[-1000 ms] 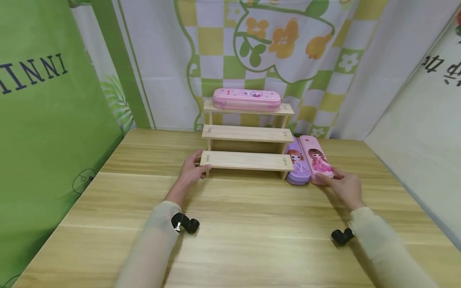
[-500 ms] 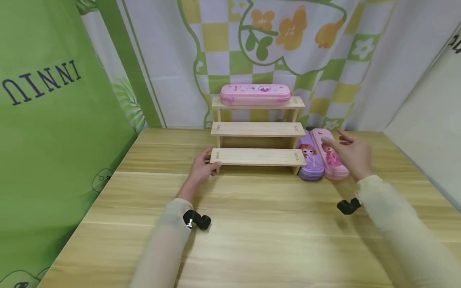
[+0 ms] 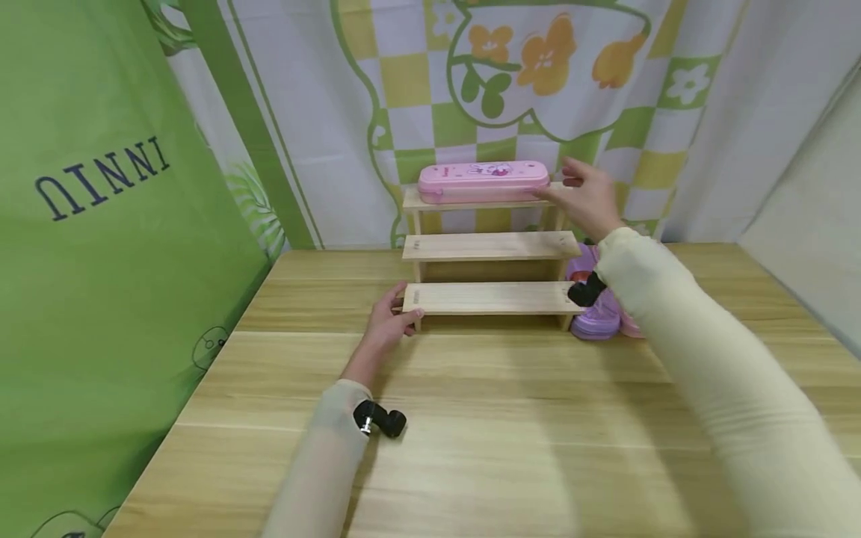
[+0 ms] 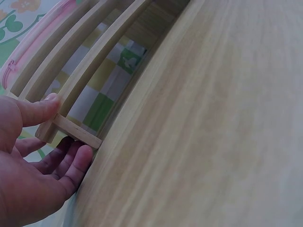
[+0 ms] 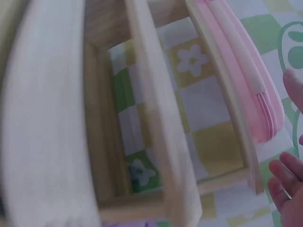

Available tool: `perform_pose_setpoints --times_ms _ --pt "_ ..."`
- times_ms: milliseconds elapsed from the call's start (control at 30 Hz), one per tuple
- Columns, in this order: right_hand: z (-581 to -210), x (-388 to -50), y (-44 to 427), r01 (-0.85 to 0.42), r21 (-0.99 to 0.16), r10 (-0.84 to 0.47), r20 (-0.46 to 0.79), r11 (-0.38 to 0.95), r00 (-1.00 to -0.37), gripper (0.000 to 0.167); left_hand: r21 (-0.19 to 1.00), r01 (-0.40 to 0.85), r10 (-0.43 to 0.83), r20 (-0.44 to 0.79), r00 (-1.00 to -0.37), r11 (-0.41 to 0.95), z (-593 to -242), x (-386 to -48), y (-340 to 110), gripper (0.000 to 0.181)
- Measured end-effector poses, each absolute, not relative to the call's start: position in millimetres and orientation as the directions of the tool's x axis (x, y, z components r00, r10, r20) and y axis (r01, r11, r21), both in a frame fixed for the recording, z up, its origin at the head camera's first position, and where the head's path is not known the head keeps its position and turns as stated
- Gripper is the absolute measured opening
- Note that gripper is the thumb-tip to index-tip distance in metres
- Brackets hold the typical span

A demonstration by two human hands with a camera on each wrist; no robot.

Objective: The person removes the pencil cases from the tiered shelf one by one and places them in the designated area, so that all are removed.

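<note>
Up on the far top tier of the pale wooden three-step rack [image 3: 494, 297] sits a long pink plastic-looking case [image 3: 484, 183]. Right hand [image 3: 592, 200] has just swung up from the half-hidden pink case [image 3: 631, 326] on the right, fingers apart by the long one's end, so focus seems shifted. Left hand [image 3: 390, 317] still clamps the rack's near-left end.

right hand [image 3: 587, 196]: off the pink doll-print case [image 3: 631, 327] it's gripping a second ago, now up by the right end of the rabbit-print case [image 3: 484, 183]
its fingers: pinching before, loosely apart now
right sleeve [image 3: 713, 366]: swung inward, blocks most of the doll-print case, part of the purple one [image 3: 596, 323] too
</note>
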State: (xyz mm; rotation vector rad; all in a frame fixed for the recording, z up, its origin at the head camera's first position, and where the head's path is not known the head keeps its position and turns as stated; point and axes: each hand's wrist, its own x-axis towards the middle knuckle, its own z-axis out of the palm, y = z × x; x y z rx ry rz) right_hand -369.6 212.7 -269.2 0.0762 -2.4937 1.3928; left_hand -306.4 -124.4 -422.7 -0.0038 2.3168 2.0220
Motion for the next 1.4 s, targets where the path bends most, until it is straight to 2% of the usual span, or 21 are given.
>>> perform_pose_setpoints --times_ms 133,233,500,867,1033,1233,1400 --pt "-262 -386 200 -0.144 -0.823 0.05 0.204 0.549 -0.978 0.102 0.99 -0.043 0.061 -0.052 -0.997 0.134 -423 -306 -125 0.075" --pt "-261 -396 193 -0.145 -0.788 0.026 0.2 0.599 -0.979 0.105 0.99 -0.047 0.056 -0.055 -0.997 0.136 -424 -306 -126 0.075" --pt "-265 -408 190 -0.178 -0.747 0.006 0.236 0.64 -0.972 0.095 0.988 -0.04 0.052 -0.048 -0.998 0.147 -422 -308 -128 0.074" --pt "-267 -396 191 -0.111 -0.834 0.105 0.197 0.54 -0.975 0.095 0.984 -0.045 0.062 -0.056 -0.997 0.173 -418 -306 -138 0.073" --pt "-275 -387 208 -0.134 -0.851 0.169 0.252 0.508 -0.953 0.087 0.981 -0.059 0.049 -0.069 -0.996 0.184 -412 -305 -145 0.073" --pt "-284 -370 252 -0.167 -0.837 0.246 0.334 0.521 -0.91 0.076 0.98 -0.068 0.059 -0.08 -0.995 0.185 -411 -305 -145 0.074" --pt "-285 -348 295 -0.141 -0.839 0.291 0.333 0.526 -0.897 0.077 0.984 -0.065 0.065 -0.076 -0.995 0.164 -415 -303 -136 0.073"
